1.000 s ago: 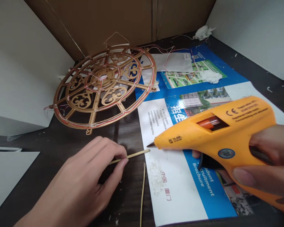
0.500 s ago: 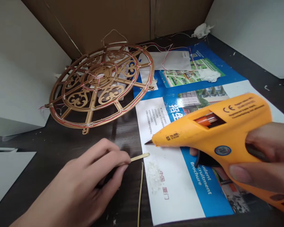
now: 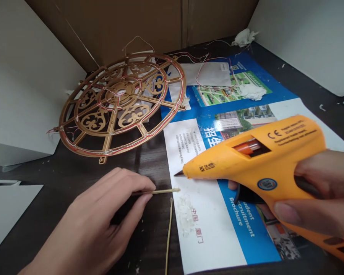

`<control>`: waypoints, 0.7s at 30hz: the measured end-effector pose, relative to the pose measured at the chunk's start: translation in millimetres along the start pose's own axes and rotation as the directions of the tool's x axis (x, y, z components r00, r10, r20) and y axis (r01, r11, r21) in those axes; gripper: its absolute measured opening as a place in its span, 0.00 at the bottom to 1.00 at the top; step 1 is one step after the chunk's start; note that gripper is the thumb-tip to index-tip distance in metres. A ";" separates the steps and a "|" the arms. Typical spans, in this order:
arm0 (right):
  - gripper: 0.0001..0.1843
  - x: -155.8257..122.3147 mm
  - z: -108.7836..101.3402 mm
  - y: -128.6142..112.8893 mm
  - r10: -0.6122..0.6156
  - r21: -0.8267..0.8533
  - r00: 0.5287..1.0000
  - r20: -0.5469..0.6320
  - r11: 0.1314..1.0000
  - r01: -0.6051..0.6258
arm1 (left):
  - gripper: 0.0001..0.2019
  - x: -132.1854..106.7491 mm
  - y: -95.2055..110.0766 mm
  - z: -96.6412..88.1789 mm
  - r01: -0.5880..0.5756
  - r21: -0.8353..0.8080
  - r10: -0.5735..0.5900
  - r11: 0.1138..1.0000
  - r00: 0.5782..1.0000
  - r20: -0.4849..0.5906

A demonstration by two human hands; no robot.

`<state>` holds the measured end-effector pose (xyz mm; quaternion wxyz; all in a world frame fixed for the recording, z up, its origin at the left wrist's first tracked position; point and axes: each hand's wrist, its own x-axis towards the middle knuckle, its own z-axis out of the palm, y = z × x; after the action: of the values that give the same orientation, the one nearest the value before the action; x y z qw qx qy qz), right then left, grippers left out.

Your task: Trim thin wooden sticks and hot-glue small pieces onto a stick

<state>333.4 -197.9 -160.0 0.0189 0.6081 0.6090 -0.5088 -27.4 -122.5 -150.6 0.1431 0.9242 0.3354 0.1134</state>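
My left hand (image 3: 97, 225) pinches a thin wooden stick (image 3: 164, 190) between thumb and forefinger, low over the dark table, its free end pointing right. My right hand (image 3: 318, 194) grips an orange hot glue gun (image 3: 255, 160), a finger on the trigger. The gun's dark nozzle (image 3: 178, 173) hovers just above the stick's free end, a small gap between them. A second thin stick (image 3: 169, 233) lies on the table below, running toward me.
A round gold fretwork wheel (image 3: 120, 103) wound with red and white wires leans at the back left. A blue and white brochure (image 3: 218, 229) covers the table's right side, with dried glue blobs (image 3: 185, 210). Cardboard (image 3: 137, 26) and white boards wall the space.
The stick has turned in my left fingers, now showing its thin edge and lying flatter. The glue gun has barely shifted, its nozzle staying just above the stick's end.
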 end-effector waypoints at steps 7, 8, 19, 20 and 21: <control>0.33 -0.6 -2.1 -20.4 0.054 0.055 0.987 0.152 0.997 -0.063 | 0.11 -5.2 3.4 2.2 -0.065 0.049 0.064 0.997 0.998 0.019; 0.32 -1.3 -1.9 -18.4 0.065 0.052 0.986 0.151 0.996 -0.073 | 0.11 -5.6 4.3 2.1 -0.065 0.034 0.064 0.997 0.998 0.029; 0.33 0.3 -2.8 -18.2 0.065 0.073 0.984 0.168 0.994 -0.078 | 0.07 -4.3 3.6 0.6 0.061 -0.095 -0.057 0.994 0.997 0.043; 0.32 0.5 -2.9 -20.0 0.056 0.083 0.983 0.174 0.994 -0.072 | 0.07 -5.9 2.3 1.7 0.108 -0.107 -0.103 0.988 0.994 0.047; 0.31 0.4 -2.7 -22.5 0.042 0.096 0.982 0.186 0.993 -0.061 | 0.09 -7.5 1.1 2.6 0.157 -0.117 -0.152 0.981 0.987 0.052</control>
<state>317.8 -190.1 -145.6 0.0573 0.5745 0.5620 -0.5922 -31.6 -128.7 -153.5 0.2142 0.8872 0.3957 0.1022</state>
